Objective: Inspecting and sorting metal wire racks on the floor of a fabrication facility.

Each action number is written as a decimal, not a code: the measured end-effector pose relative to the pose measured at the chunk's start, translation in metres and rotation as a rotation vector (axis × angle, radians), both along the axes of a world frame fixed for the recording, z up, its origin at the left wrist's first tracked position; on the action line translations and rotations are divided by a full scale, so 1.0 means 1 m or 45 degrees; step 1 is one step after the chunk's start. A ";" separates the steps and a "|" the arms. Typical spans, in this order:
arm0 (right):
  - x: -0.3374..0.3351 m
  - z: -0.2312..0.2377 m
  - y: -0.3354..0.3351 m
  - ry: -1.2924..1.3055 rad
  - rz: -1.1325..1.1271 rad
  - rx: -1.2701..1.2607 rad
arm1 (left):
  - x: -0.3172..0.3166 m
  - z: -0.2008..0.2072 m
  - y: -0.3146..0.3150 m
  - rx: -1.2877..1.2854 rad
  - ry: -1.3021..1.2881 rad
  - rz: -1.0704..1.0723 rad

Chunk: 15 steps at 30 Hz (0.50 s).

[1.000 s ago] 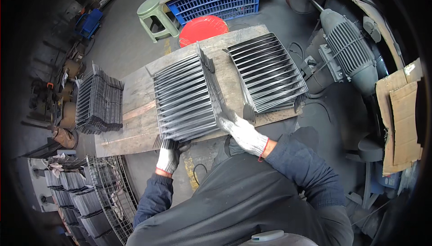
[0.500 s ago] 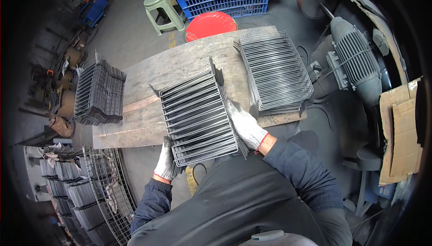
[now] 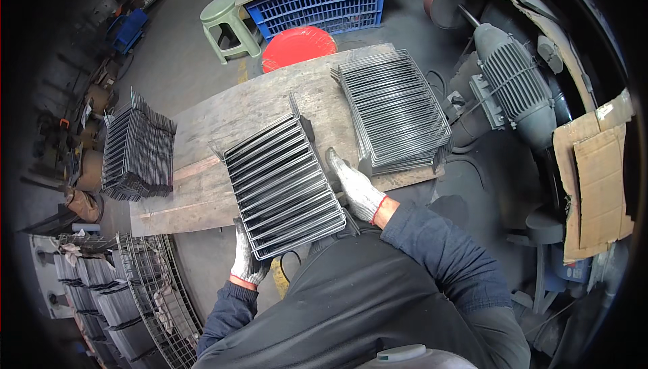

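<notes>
A stack of grey metal wire racks, rectangular with rounded corners and many parallel bars (image 3: 283, 187), lies between the person's two hands, overhanging the near edge of a flat, worn, brownish-grey wooden board (image 3: 216, 109). It sits askew, its near end turned a little toward the right and reaching close to the person's dark-clad lap.

The left hand, in a white knitted glove with a darkened palm and red cuff edge (image 3: 247, 255), is at the stack's near left corner. Its upper end lies along the left side of the bars, while the rest is partly hidden by the stack; whether the fingers close around the metal cannot be told. The right hand, in a matching white knitted glove (image 3: 359, 190), is beside the stack's right side, around the middle and near part of its length. Its fingers reach forward, extended rather than clenched, and point away from the body; whether they touch the racks cannot be made out.

To the right of this hand, a second stack of grey wire racks, neatly layered (image 3: 395, 112), rests on the board's right end. A third stack of dark grey wire racks, seen more from the side (image 3: 138, 153), stands at the board's left end, well apart from the left hand. Beyond the board's far edge is a round, bright red disc-like top (image 3: 298, 48).
</notes>
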State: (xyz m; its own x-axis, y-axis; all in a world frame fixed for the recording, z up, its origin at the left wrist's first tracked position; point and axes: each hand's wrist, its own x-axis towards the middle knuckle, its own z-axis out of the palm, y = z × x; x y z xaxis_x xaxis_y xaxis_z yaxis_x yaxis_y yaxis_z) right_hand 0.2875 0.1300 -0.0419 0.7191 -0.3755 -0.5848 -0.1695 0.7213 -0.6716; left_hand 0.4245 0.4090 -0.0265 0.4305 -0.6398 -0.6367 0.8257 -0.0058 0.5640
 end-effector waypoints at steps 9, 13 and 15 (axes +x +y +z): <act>-0.004 0.010 -0.009 -0.014 0.207 0.167 | -0.001 0.005 0.013 0.036 0.061 -0.138; 0.000 -0.008 -0.007 -0.018 0.308 0.255 | 0.017 0.012 0.021 -0.120 0.116 -0.230; -0.001 -0.006 0.006 -0.098 0.282 0.236 | 0.028 -0.004 0.026 -0.072 0.114 -0.024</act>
